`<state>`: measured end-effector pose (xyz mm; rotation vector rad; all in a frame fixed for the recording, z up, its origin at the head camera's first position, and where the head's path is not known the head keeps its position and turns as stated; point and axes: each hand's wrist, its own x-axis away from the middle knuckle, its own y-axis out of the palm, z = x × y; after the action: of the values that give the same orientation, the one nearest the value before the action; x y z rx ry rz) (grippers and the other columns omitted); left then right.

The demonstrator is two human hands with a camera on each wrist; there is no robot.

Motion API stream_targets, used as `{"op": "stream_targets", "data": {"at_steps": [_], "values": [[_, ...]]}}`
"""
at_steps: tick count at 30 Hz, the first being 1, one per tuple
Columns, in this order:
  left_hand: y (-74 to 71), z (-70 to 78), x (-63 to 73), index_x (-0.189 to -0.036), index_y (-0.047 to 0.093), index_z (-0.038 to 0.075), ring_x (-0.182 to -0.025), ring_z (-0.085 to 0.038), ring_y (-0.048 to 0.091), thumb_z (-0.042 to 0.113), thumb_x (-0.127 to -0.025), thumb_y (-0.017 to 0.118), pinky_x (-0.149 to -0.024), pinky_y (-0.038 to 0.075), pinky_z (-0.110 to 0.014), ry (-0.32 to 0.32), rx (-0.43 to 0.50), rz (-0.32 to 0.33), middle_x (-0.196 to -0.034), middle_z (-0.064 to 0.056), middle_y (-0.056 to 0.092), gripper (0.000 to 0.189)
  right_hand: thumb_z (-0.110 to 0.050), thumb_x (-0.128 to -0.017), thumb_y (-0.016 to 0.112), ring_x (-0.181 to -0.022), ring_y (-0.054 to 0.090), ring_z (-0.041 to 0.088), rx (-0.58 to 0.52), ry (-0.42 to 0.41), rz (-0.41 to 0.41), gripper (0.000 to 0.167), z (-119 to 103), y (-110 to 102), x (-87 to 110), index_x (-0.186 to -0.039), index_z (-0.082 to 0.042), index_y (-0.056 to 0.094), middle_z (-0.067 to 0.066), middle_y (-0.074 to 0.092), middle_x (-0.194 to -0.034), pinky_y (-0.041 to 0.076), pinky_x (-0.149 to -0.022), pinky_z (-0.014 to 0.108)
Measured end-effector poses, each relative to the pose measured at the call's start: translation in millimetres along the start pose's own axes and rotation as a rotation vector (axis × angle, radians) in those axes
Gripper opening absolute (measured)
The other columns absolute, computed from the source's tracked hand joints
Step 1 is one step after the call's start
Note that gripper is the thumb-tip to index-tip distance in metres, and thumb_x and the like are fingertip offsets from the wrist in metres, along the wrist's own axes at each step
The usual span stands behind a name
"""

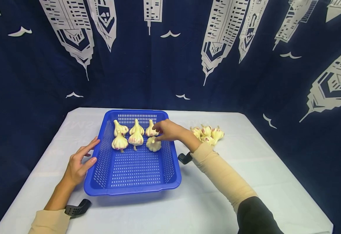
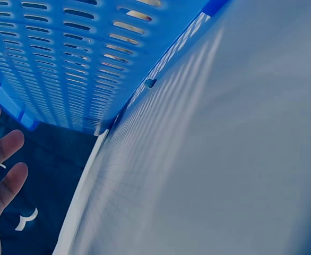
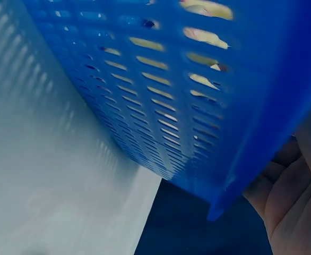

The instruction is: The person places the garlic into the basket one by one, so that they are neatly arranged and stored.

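Observation:
A blue perforated plastic basket holds several garlic bulbs in two rows toward its far end. My left hand rests at the basket's left side, fingertips touching the rim and fingers spread. Over the basket's right side reaches my right hand, its thumb and fingers apart. The thumb is at a garlic bulb in the nearer row, whose stem faces up; the fingertips are by another garlic bulb behind it. In the right wrist view, the basket wall hides the fingertips.
A small pile of garlic bulbs lies on the white-covered table, right of the basket and behind the right forearm. A dark blue curtain with white building prints hangs behind the table. Black wrist devices sit at both wrists.

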<state>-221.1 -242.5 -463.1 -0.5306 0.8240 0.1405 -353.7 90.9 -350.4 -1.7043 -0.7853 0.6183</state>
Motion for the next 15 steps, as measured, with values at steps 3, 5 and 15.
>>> {"op": "stream_targets", "data": {"at_steps": [3,5,15], "values": [[-0.6,-0.1,0.4,-0.136,0.058,0.002,-0.109,0.001,0.052,0.005,-0.077,0.057,-0.079,0.038,-0.023,-0.003,-0.001,0.0,-0.141,-0.019,0.053,0.059,-0.014,-0.084,0.078,-0.092,0.068,0.023,-0.019,-0.007,0.035,0.043,4,-1,2.2,-0.119,0.006,0.066,0.017,0.071,-0.106,0.053,-0.084,0.028],[-0.8,-0.4,0.4,-0.136,0.058,0.002,-0.108,0.001,0.052,0.005,-0.077,0.057,-0.078,0.039,-0.024,-0.002,-0.002,-0.001,-0.142,-0.019,0.053,0.059,-0.015,-0.084,0.077,-0.092,0.068,0.023,-0.034,0.002,0.055,0.043,5,-3,4.0,-0.12,0.006,0.066,0.017,0.071,-0.106,0.053,-0.083,0.028],[-1.0,-2.1,0.7,-0.136,0.059,0.001,-0.109,0.001,0.051,0.005,-0.076,0.057,-0.078,0.038,-0.024,0.009,-0.001,-0.001,-0.141,-0.02,0.053,0.059,-0.019,-0.088,0.074,-0.092,0.069,0.021,-0.158,0.038,0.145,0.039,16,-10,20.8,-0.119,0.004,0.068,0.015,0.072,-0.106,0.054,-0.082,0.027]]}}
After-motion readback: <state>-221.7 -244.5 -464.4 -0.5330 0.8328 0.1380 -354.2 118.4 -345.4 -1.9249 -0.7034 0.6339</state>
